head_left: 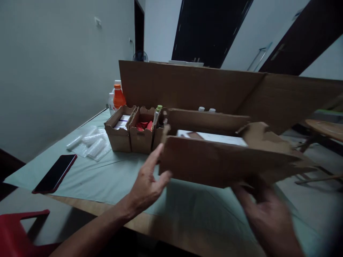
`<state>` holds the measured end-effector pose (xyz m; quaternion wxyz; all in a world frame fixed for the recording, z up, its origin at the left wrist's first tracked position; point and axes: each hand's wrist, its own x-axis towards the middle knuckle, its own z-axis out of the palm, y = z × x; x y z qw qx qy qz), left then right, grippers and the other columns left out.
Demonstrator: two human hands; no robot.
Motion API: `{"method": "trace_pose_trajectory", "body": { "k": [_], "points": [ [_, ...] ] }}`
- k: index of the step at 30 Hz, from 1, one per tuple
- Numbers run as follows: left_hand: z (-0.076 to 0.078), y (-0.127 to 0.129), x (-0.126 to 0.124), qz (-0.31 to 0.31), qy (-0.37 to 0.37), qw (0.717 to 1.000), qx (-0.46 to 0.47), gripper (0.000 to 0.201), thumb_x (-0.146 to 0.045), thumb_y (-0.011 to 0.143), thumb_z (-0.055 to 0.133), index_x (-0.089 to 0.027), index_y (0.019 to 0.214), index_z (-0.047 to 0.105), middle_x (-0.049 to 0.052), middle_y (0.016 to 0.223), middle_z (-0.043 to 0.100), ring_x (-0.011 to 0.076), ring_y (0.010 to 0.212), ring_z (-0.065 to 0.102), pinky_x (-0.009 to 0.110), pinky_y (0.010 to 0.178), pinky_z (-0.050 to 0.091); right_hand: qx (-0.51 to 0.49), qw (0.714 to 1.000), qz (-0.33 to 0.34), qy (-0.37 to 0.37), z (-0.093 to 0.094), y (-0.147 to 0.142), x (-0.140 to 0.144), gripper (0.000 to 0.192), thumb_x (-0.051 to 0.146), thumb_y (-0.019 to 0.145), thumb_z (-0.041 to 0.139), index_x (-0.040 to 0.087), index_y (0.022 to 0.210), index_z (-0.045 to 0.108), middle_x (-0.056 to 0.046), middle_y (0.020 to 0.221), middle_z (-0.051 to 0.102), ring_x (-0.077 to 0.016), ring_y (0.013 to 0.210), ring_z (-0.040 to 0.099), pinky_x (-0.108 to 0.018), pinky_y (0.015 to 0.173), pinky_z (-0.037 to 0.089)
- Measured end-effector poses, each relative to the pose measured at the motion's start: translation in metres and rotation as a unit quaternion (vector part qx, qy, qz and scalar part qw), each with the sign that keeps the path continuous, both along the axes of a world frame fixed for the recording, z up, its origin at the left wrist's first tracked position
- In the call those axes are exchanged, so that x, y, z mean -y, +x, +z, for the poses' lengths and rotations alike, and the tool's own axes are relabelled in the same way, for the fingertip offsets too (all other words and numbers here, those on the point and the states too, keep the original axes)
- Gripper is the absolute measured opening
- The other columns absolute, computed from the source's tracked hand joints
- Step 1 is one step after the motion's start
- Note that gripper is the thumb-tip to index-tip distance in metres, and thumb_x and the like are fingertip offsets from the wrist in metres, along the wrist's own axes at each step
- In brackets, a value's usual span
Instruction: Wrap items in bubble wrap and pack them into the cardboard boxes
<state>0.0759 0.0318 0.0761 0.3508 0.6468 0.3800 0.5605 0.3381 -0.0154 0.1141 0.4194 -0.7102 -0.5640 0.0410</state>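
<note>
A long open cardboard box (pixel 203 160) is tilted in front of me, its right end smeared by motion. A white flat item with a brown patch (pixel 214 138) lies inside it. My left hand (pixel 150 178) steadies the box's left end, fingers against the cardboard and thumb apart from them. Beneath the lower right edge, my right hand (pixel 262 207) grips the box with curled, blurred fingers that are partly hidden. Just left of the box stand a smaller cardboard bin with red packets (pixel 144 125) and another with white and purple packs (pixel 122 122).
A black phone with a red edge (pixel 55 174) and bubble wrap (pixel 92 142) lie on the pale green cloth (pixel 107 175). An orange bottle (pixel 118 97) stands behind the bins. A tall cardboard panel (pixel 187 84) borders the back. A red stool (pixel 16 232) is at lower left.
</note>
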Motion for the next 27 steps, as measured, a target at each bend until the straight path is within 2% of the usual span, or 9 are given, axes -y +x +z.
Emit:
{"method": "trace_pose_trajectory", "body": {
  "k": [3, 5, 7, 11, 15, 18, 22, 24, 27],
  "points": [
    [-0.008, -0.027, 0.008, 0.109, -0.052, 0.993, 0.02, 0.07, -0.031, 0.09, 0.064, -0.023, 0.153, 0.035, 0.011, 0.139, 0.061, 0.0275, 0.124, 0.06, 0.044, 0.104, 0.053, -0.051, 0.989, 0.128, -0.046, -0.01, -0.037, -0.016, 0.053, 0.057, 0.08, 0.059, 0.025, 0.123, 0.06, -0.011, 0.111, 0.073, -0.0296, 0.088, 0.071, -0.043, 0.074, 0.058],
    [-0.013, -0.033, 0.011, 0.141, -0.06, 0.988, 0.026, 0.073, -0.034, 0.09, 0.065, -0.023, 0.154, 0.032, 0.011, 0.139, 0.061, 0.0276, 0.124, 0.06, 0.043, 0.102, 0.054, -0.062, 0.982, 0.171, -0.049, -0.012, -0.048, -0.028, 0.055, 0.056, 0.081, 0.059, 0.024, 0.126, 0.059, -0.012, 0.115, 0.072, -0.029, 0.091, 0.07, -0.044, 0.08, 0.057],
    [-0.022, -0.025, 0.014, 0.121, -0.054, 0.991, 0.024, 0.074, -0.032, 0.09, 0.065, -0.025, 0.155, 0.03, 0.012, 0.143, 0.057, 0.0277, 0.125, 0.059, 0.042, 0.1, 0.055, -0.075, 0.986, 0.142, -0.041, -0.014, -0.04, -0.036, 0.061, 0.059, 0.081, 0.058, 0.023, 0.129, 0.057, -0.013, 0.118, 0.071, -0.0299, 0.094, 0.07, -0.045, 0.081, 0.057],
    [-0.053, 0.016, 0.019, 0.049, -0.064, 0.997, 0.002, 0.077, -0.023, 0.088, 0.063, -0.029, 0.156, 0.028, 0.012, 0.154, 0.046, 0.0303, 0.133, 0.054, 0.044, 0.099, 0.057, -0.065, 0.995, 0.056, -0.053, -0.028, 0.008, -0.034, 0.062, 0.062, 0.076, 0.06, 0.021, 0.123, 0.06, -0.013, 0.112, 0.072, -0.032, 0.096, 0.07, -0.045, 0.081, 0.057],
    [-0.087, 0.048, 0.039, -0.004, -0.062, 0.997, -0.036, 0.087, -0.015, 0.084, 0.062, -0.031, 0.159, 0.021, 0.012, 0.163, 0.032, 0.0339, 0.147, 0.037, 0.056, 0.117, 0.04, -0.098, 0.992, 0.056, -0.062, -0.056, 0.048, -0.029, 0.056, 0.059, 0.076, 0.065, 0.02, 0.116, 0.061, -0.013, 0.113, 0.073, -0.0295, 0.095, 0.071, -0.043, 0.084, 0.057],
    [-0.105, 0.058, 0.058, -0.042, -0.043, 0.996, -0.073, 0.092, -0.011, 0.084, 0.06, -0.035, 0.16, 0.014, 0.01, 0.167, 0.021, 0.035, 0.152, 0.025, 0.06, 0.119, 0.033, -0.155, 0.985, 0.066, -0.048, -0.079, 0.06, -0.036, 0.06, 0.054, 0.075, 0.069, 0.019, 0.123, 0.06, -0.015, 0.124, 0.07, -0.0301, 0.108, 0.069, -0.046, 0.095, 0.054],
    [-0.12, 0.065, 0.073, -0.067, -0.002, 0.993, -0.099, 0.093, -0.011, 0.084, 0.057, -0.034, 0.161, 0.011, 0.01, 0.169, 0.011, 0.0361, 0.154, 0.018, 0.059, 0.118, 0.035, -0.228, 0.969, 0.095, -0.027, -0.101, 0.067, -0.048, 0.065, 0.051, 0.078, 0.071, 0.019, 0.132, 0.058, -0.016, 0.135, 0.064, -0.03, 0.122, 0.063, -0.047, 0.104, 0.049],
    [-0.125, 0.069, 0.077, -0.075, 0.008, 0.991, -0.106, 0.093, -0.012, 0.083, 0.057, -0.032, 0.161, 0.01, 0.011, 0.17, 0.008, 0.0363, 0.155, 0.015, 0.058, 0.118, 0.034, -0.255, 0.961, 0.106, -0.004, -0.11, 0.07, -0.054, 0.063, 0.05, 0.079, 0.071, 0.02, 0.133, 0.059, -0.015, 0.135, 0.065, -0.0295, 0.123, 0.061, -0.045, 0.104, 0.048],
    [-0.128, 0.079, 0.079, -0.086, 0.005, 0.989, -0.123, 0.092, -0.012, 0.084, 0.056, -0.031, 0.161, 0.01, 0.011, 0.17, 0.004, 0.0359, 0.155, 0.014, 0.057, 0.119, 0.032, -0.276, 0.956, 0.089, 0.051, -0.122, 0.075, -0.062, 0.063, 0.056, 0.077, 0.071, 0.021, 0.129, 0.064, -0.014, 0.132, 0.068, -0.0312, 0.122, 0.062, -0.046, 0.103, 0.048]
  ]
}}
